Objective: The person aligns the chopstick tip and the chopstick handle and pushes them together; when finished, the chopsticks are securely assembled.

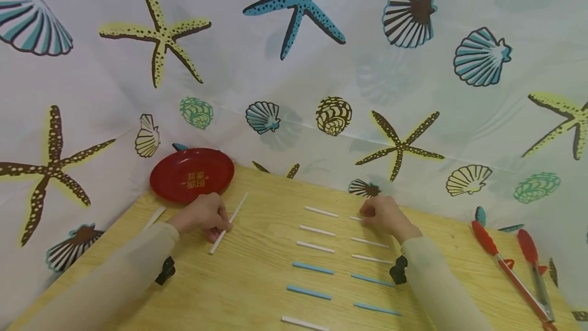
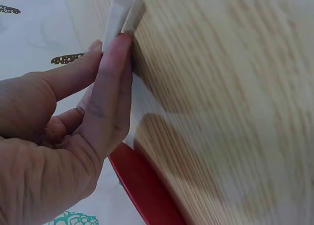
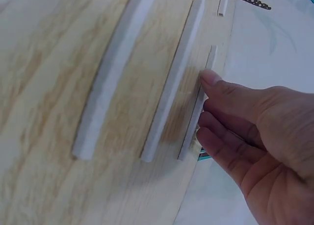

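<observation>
My left hand pinches a thin white stick slanting over the left part of the wooden table. In the left wrist view, the thumb and fingers of the left hand meet at the white stick. My right hand is at the table's far edge with its thumb and fingertips on a short white stick. The right wrist view shows that white stick lying along the tabletop, with the right hand at its side. Two more white sticks lie nearer.
Several white sticks and blue sticks lie in two columns on the table. A red oval plate leans at the back left. Two red-tipped tongs lie at the right. A patterned cloth hangs behind.
</observation>
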Motion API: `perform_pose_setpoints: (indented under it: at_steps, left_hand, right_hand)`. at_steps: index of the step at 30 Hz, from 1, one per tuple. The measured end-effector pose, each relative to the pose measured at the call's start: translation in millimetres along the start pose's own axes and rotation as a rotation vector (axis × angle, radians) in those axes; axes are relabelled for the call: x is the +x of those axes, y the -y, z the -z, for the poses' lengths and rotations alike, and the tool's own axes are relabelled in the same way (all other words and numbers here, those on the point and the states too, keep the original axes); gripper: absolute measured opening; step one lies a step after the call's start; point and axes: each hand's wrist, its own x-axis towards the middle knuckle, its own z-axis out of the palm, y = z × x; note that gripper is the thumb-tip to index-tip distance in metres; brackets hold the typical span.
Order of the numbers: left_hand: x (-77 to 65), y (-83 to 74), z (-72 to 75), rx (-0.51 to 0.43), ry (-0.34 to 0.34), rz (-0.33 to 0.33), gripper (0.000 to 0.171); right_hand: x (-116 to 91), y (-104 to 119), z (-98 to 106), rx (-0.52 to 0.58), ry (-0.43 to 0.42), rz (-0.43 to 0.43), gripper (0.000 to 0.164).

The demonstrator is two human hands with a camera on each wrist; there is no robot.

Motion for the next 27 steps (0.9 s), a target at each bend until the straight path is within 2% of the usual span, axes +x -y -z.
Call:
perform_pose_setpoints:
  at_steps: [11,17,22,27]
  left_hand:
    - [0.9,2.3,-1.5,0.014,-0.021,-0.015,0.017]
    - [0.8,1.9,-2.0,0.038,-0.030,-0.051,0.020]
    - [-2.3,-5.7,-0.9,0.188,-0.105,-0.152,0.026]
    - [1.9,-30.0,-1.9,0.385,-0.180,-0.233,0.029]
  right_hand:
    - [3,-3,-2,-0.019,0.014,-0.032,0.007]
    - [3,-6,-6,-0.029,0.011,-0.036,0.005]
    - [3,-8,-7,-0.036,0.005,-0.015,0.004]
    - [2,-8,-7,-0.035,-0.005,-0.020,0.004]
